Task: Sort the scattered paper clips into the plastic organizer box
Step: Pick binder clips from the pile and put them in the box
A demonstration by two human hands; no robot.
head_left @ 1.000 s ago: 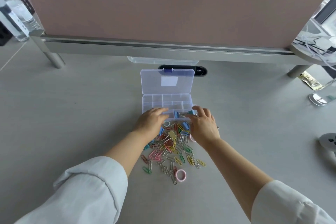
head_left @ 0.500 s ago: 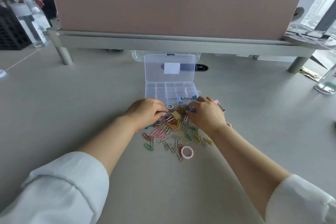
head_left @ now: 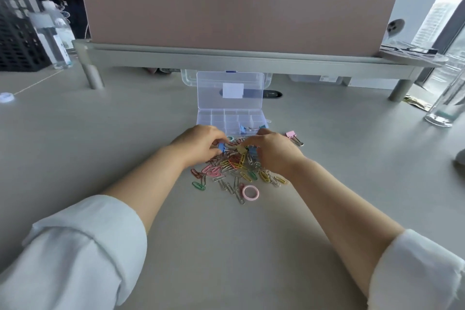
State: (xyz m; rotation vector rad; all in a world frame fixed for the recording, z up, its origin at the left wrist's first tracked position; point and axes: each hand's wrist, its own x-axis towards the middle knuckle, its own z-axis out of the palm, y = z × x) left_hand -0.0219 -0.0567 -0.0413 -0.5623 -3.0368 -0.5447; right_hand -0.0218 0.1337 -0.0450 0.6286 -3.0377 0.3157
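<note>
A clear plastic organizer box (head_left: 214, 118) lies open on the desk, its lid (head_left: 230, 83) standing upright; a blue binder clip (head_left: 242, 129) sits in a front compartment. A pile of coloured paper clips (head_left: 234, 173) lies just in front of the box. My left hand (head_left: 198, 145) rests on the pile's left top, fingers pinched on a small blue binder clip (head_left: 221, 148). My right hand (head_left: 274, 152) covers the pile's right top, its fingertips touching a pale yellow binder clip (head_left: 241, 150); its thumb is hidden.
A pink binder clip (head_left: 291, 134) lies right of my right hand, and a pink ring (head_left: 250, 192) at the pile's near edge. A desk divider (head_left: 239, 7) rises behind the box. A clear bottle (head_left: 445, 106) stands far right, another bottle (head_left: 56, 43) far left.
Both hands drew back from the box's front edge onto the pile. My left fingers closed on a blue binder clip. The view tilted upward.
</note>
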